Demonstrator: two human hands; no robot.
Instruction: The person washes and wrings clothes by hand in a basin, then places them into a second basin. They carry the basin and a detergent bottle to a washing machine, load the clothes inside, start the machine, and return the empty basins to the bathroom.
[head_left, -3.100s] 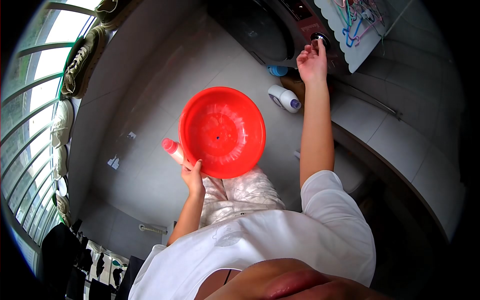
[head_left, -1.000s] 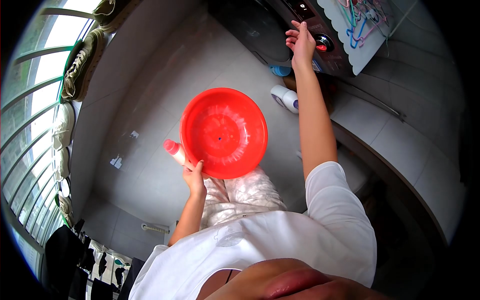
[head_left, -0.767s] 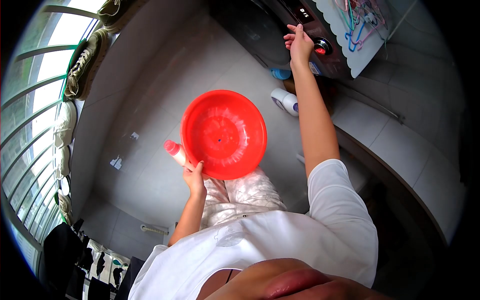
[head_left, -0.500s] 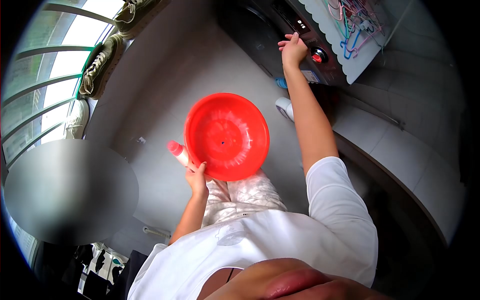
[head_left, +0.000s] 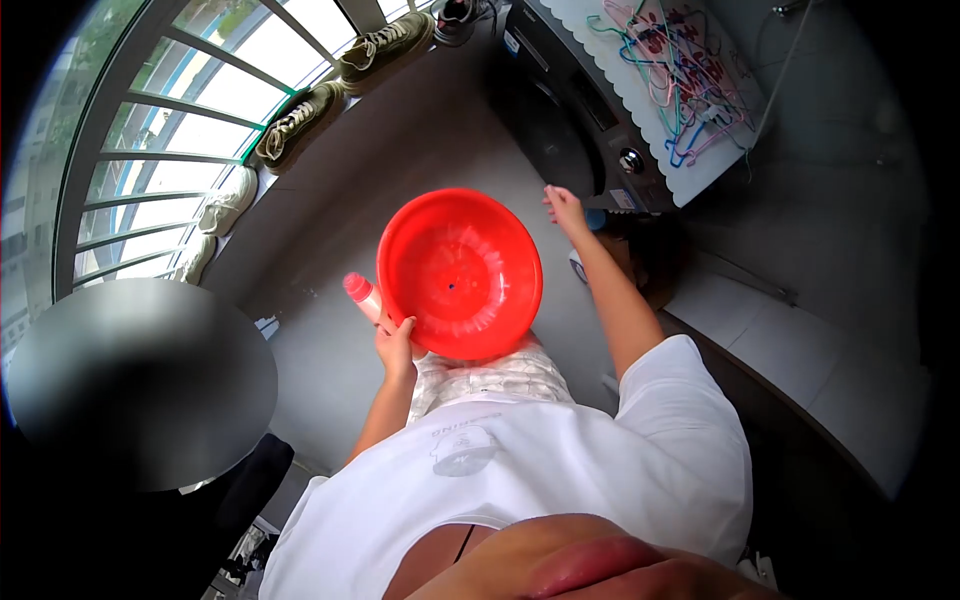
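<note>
My left hand (head_left: 397, 346) is closed on the rim of a red plastic basin (head_left: 460, 275), thumb on the inner side. The same hand also holds a bottle with a pink cap (head_left: 366, 294) against the basin's outer left side. Inside the basin only its bare red bottom shows. My right hand (head_left: 566, 210) hangs in the air before a dark front-loading washing machine (head_left: 598, 150), holding nothing, fingers loosely bent and slightly apart. The machine's round knob (head_left: 630, 161) is above and right of that hand; its panel looks dark.
Tangled coloured hangers (head_left: 690, 95) lie on a white scalloped cover (head_left: 640, 110) atop the machine. Several shoes (head_left: 300, 125) line the ledge by the barred window (head_left: 165, 150). A blurred grey round shape (head_left: 140, 385) blocks the lower left. Grey floor (head_left: 330, 360) surrounds my legs.
My right hand has drawn back from the machine's panel, down and to the left. The lit digits and the knob's red light no longer show. My view has shifted; the basin stays held.
</note>
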